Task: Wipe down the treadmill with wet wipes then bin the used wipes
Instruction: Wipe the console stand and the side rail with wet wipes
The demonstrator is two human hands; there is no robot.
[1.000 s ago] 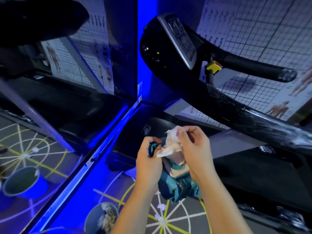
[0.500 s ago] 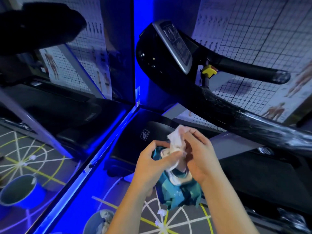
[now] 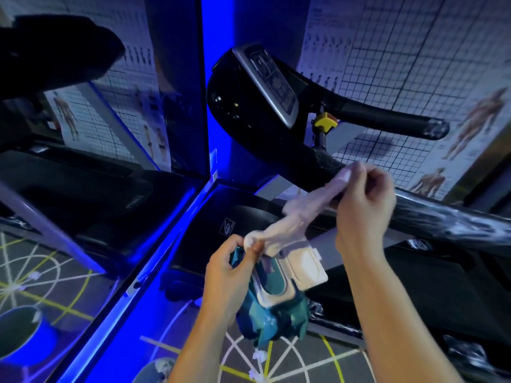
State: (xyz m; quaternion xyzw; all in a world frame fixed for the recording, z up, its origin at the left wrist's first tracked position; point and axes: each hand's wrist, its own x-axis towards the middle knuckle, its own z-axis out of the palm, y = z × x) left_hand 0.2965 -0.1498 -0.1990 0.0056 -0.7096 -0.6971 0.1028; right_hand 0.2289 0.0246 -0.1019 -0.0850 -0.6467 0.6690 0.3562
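Observation:
My left hand (image 3: 232, 269) grips a teal wet-wipe pack (image 3: 273, 313) whose white flip lid (image 3: 304, 266) hangs open. A white wipe (image 3: 301, 208) stretches from the pack's opening up to my right hand (image 3: 365, 200), which pinches its top end. Behind my hands runs the treadmill's black handrail (image 3: 442, 214), shiny with wet streaks, and the console (image 3: 268, 81) sits above at centre. The black treadmill deck (image 3: 414, 286) lies below the rail.
A round bin (image 3: 150, 371) with crumpled wipes inside shows at the bottom edge left of my forearm. A mirror wall on the left reflects the treadmill and a blue bucket (image 3: 19, 333). Blue light strips run along the floor edge. Small white scraps (image 3: 258, 355) lie on the patterned floor.
My right hand has pulled up and to the right, drawing the wipe out long from the pack. The lid now hangs open. My left hand stays on the pack.

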